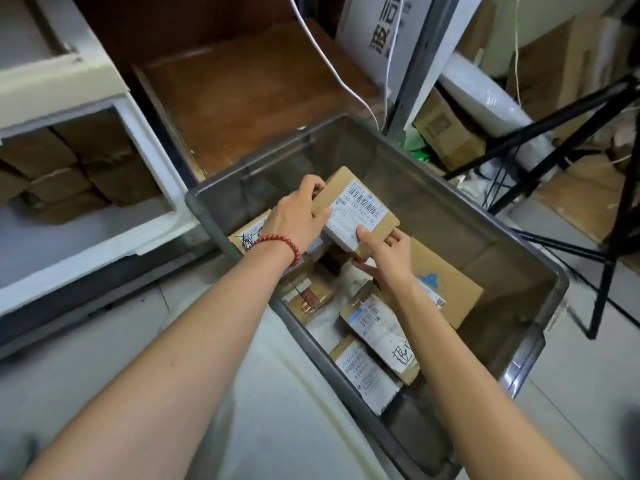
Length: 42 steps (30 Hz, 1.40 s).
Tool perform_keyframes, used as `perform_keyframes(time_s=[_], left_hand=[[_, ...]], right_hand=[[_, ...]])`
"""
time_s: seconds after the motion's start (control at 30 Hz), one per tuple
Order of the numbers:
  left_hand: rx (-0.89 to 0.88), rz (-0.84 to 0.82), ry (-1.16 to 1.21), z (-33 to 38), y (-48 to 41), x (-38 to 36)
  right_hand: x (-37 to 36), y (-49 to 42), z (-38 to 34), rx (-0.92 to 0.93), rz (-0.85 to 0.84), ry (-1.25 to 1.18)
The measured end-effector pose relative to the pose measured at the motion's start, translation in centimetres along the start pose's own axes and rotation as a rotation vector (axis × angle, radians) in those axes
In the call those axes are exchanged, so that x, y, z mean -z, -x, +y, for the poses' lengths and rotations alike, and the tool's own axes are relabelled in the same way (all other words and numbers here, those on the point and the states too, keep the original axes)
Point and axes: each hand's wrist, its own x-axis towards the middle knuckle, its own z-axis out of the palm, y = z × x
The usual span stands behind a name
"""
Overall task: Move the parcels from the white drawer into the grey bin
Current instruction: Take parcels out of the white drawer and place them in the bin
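Observation:
Both hands hold one small brown parcel (360,202) with a white barcode label over the grey bin (540,258). My left hand (298,216), with a red bead bracelet at the wrist, grips its left end. My right hand (384,254) grips its near edge from below. Several labelled parcels (374,323) lie in the bin under and beside the held one, among them a larger brown box (446,285). The white drawer (152,161) stands open at the left with several brown parcels (69,171) stacked inside.
A dark wooden board (249,88) leans behind the bin. Black tripod legs (568,140) stand to the right, with cardboard boxes (450,133) and a white roll on shelving behind. White cables (332,64) hang above the bin's far corner. Pale floor lies in front.

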Motion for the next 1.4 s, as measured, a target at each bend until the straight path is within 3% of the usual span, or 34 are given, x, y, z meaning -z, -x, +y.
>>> perform_keyframes(time_s=[0.17, 0.27, 0.37, 0.5, 0.7, 0.8, 1.0, 1.1, 1.2, 1.3, 1.4], left_hand=[[-0.044, -0.167, -0.011, -1.8, -2.4, -2.3], [-0.104, -0.220, -0.335, -2.6, -3.0, -3.6], [-0.145, -0.152, -0.627, -3.2, -3.4, -3.7], [-0.087, -0.117, -0.666, -4.0, -3.4, -2.9], [-0.029, -0.089, -0.618, -5.0, -2.3, -1.5], [0.000, -0.063, -0.568, -4.9, -1.7, -0.7], [-0.087, 0.043, -0.529, -4.0, -0.4, 0.2], [-0.092, -0.034, -0.592, -4.2, -0.1, 0.5], [-0.081, -0.030, -0.588, -4.4, -0.1, 0.6], [-0.067, -0.002, -0.538, -4.4, -0.1, 0.7], [-0.033, 0.041, -0.503, -4.4, 0.0, 0.9]], right_hand=[[-1.7, -3.1, 1.4, -0.036, 0.199, -0.116], [-2.4, -5.1, 1.9, 0.013, 0.266, 0.215], [-2.8, -6.3, 2.2, 0.114, 0.155, 0.500], [-4.0, -6.8, 1.9, 0.246, -0.018, 0.650], [-5.0, -7.3, 1.7, 0.152, -0.038, 0.574], [-4.4, -7.5, 1.7, 0.200, -0.025, 0.539], [-4.1, -10.0, -1.1, 0.307, -0.097, 0.796], [-4.3, -10.1, -1.2, 0.320, 0.015, 0.813], [-4.9, -9.9, -0.7, 0.274, 0.146, 0.682], [-4.8, -9.9, -0.8, 0.234, 0.011, 0.673], [-3.9, -9.1, -1.4, 0.326, -0.035, 0.796]])
